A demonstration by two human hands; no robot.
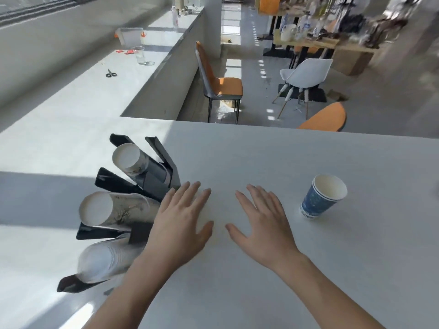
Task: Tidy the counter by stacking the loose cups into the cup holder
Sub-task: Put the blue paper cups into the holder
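Grey-white desk: carries everything in the near view; sunlit patches fall across its left part.
Cup holder: black, with several slanted channels fanning out; it stands on the desk's left part and serves as landmark below.
Cups in the holder: a white cup stack in an upper channel, a patterned stack in the middle, a blurred white stack lowest, all lying tilted with rims facing left.
Loose cups: blue patterned paper cups, upright, seemingly two nested by the doubled rim; well to the right of the cup holder, apart from both hands.
Left hand: palm down over the desk just right of the cup holder; grip apart, fingers straight and spread, holding nothing.
Right hand: palm down, between the left hand and the loose cups; grip apart, fingers spread, holding nothing.
Contact with desk: cannot tell whether the palms touch it.
Beyond the cup holder: scissors and a clear glass on a far ledge; an orange chair on the floor.
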